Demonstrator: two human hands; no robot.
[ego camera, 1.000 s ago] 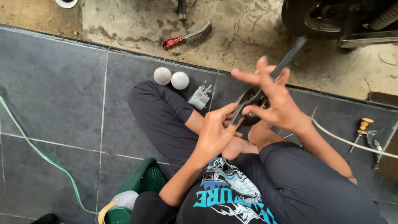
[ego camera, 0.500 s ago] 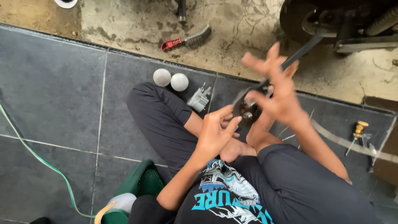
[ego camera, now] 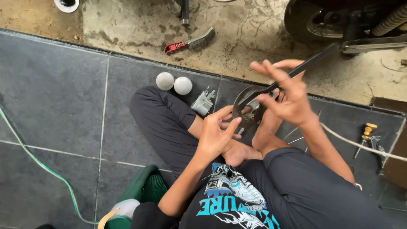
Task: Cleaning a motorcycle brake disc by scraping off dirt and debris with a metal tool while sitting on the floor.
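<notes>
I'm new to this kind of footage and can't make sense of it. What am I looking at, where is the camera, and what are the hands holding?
There is one view, from a camera worn on the person's head, looking down at their lap as they sit cross-legged on dark floor tiles. The right hand grips the handle of a large dark wrench. The left hand steadies a small metal part at the wrench's head; its details are hard to make out. On the floor lie two pale balls, a small metal component, a red-handled wire brush and a green hose. A vehicle wheel shows at top right.
</notes>
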